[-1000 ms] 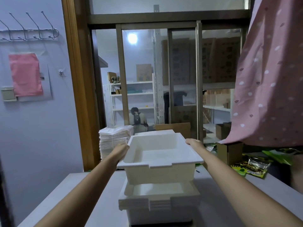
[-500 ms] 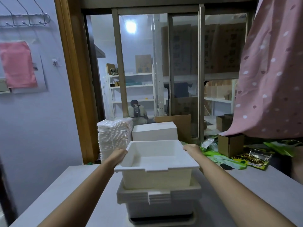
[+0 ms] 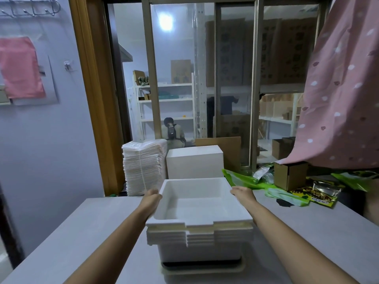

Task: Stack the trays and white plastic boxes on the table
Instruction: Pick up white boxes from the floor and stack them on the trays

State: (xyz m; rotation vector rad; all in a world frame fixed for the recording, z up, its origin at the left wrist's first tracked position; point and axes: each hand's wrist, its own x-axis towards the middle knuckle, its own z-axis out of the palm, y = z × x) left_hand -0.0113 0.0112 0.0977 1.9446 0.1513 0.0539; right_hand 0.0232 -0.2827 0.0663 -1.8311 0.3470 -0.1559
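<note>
A white plastic box (image 3: 196,206) sits nested in the top of a stack of like boxes (image 3: 199,236) at the middle of the grey table (image 3: 92,232). My left hand (image 3: 152,198) grips its left rim and my right hand (image 3: 243,194) grips its right rim. The top box's rim lies almost flush on the rims below. Under the stack a dark-edged tray or base (image 3: 203,267) shows at the table's near side.
A tall pile of thin white trays (image 3: 143,167) and a white closed box (image 3: 194,160) stand beyond the table. Green bags (image 3: 242,179), a small cardboard box (image 3: 290,175) and printed packets (image 3: 315,193) lie at the right. A pink curtain (image 3: 344,89) hangs at the right.
Both hands have lowered the white box from above the stack down into it. The view has tilted downward.
</note>
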